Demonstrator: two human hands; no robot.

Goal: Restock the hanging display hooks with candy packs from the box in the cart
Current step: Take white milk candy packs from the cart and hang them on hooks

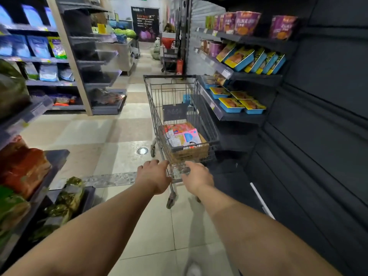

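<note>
A grey wire shopping cart [159, 100] stands in the aisle ahead of me, close to the right-hand shelving. Inside it sits a brown cardboard box [191, 153] filled with pink, red and white candy packs [182, 134]. My left hand [153, 175] and my right hand [197, 175] both grip the cart's handle at its near end, fingers curled over the bar. No hanging display hooks can be made out in this view.
Dark shelving on the right holds blue-and-yellow trays [242, 105] and purple tubs [247, 21]. Shelves on the left carry blue bags [38, 46] and red and green packs [23, 170]. The tiled aisle floor [111, 132] runs toward a produce stand [127, 32] and another cart [169, 54].
</note>
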